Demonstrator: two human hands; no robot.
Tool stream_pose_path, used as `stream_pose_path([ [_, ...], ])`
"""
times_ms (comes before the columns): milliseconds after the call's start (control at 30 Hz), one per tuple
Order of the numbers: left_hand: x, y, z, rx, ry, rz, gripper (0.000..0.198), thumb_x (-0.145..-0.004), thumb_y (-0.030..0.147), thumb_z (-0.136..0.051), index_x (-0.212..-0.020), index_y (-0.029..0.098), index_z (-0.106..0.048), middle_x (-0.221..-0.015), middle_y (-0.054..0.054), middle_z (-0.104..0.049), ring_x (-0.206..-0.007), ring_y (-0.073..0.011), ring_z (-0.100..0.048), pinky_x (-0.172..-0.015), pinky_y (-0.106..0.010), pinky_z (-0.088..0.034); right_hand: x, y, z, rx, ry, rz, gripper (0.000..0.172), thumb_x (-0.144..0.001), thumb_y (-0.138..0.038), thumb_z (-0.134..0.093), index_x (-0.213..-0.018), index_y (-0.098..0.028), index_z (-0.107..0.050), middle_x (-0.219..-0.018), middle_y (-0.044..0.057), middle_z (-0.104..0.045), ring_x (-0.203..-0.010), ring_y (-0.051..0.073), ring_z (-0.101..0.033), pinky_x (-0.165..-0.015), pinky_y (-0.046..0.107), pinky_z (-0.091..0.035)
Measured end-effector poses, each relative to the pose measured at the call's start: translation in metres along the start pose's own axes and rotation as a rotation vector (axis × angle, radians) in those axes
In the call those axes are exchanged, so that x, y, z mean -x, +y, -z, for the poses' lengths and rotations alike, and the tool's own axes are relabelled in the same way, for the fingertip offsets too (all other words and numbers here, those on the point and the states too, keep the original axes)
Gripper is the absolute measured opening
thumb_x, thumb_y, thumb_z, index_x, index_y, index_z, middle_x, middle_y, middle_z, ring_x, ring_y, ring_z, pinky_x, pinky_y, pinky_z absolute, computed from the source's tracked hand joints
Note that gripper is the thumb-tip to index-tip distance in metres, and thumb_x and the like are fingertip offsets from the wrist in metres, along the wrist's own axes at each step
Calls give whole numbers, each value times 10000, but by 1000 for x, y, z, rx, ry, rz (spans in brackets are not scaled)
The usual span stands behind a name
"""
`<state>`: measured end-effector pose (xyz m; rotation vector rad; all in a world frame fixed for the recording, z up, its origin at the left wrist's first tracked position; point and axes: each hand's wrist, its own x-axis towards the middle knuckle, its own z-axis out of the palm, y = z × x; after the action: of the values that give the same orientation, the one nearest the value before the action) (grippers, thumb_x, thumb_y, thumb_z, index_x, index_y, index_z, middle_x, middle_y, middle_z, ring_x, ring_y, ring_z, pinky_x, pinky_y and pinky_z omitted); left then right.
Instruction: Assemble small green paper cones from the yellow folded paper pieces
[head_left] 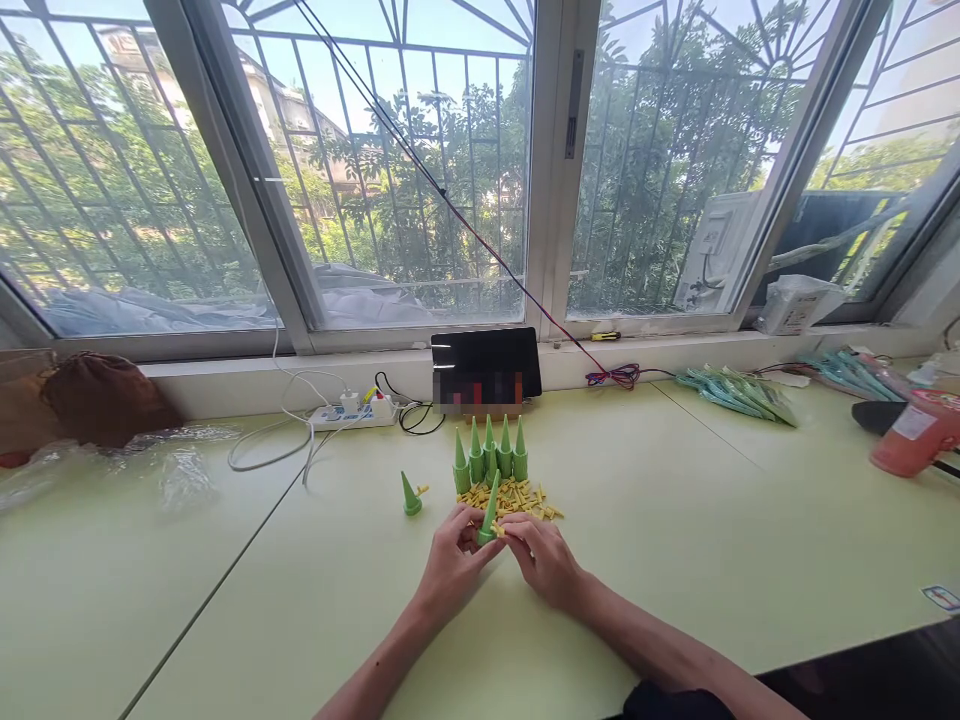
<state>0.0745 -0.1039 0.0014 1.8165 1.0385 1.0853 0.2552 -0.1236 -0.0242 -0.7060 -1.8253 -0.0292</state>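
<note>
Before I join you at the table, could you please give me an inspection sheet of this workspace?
Surface: pale green table, seams visible.
Job's things: upright green cones beside a pile of yellow pieces; a lone cone stands to the left.
Clutter: brown bag at left; red container and bagged items at right.
Grip: left hand holds a cone; right hand holds a yellow piece near its base.
Cables: white cable loops beside the power strip; red-and-blue cable lies bundled near the sill.
Surroundings: windows, with bars and trees outside.
</note>
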Motion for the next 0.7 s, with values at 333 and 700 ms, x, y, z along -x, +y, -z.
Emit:
stream_pose_path([
  [333,1,2,-1,-59,19,-28,302,-835,465,-749,-854,184,-640,-827,18,-519,-597,-99,-434,-546,-231,-384,0,0,1,2,-23,-17,120,-1041,-156,-485,-1092,-213,-577,-1007,96,-743,-921,202,-737,-736,288,-588],
  [700,1,5,0,-92,41,-52,290,-818,443,-764,-834,182,-639,-789,28,-502,-576,-95,-432,-523,-221,-385,-1,0,0,26,-4,-40,121,-1055,-203,-461,-1048,-218,-581,-938,87,-741,-867,208,-744,-702,291,-581],
])
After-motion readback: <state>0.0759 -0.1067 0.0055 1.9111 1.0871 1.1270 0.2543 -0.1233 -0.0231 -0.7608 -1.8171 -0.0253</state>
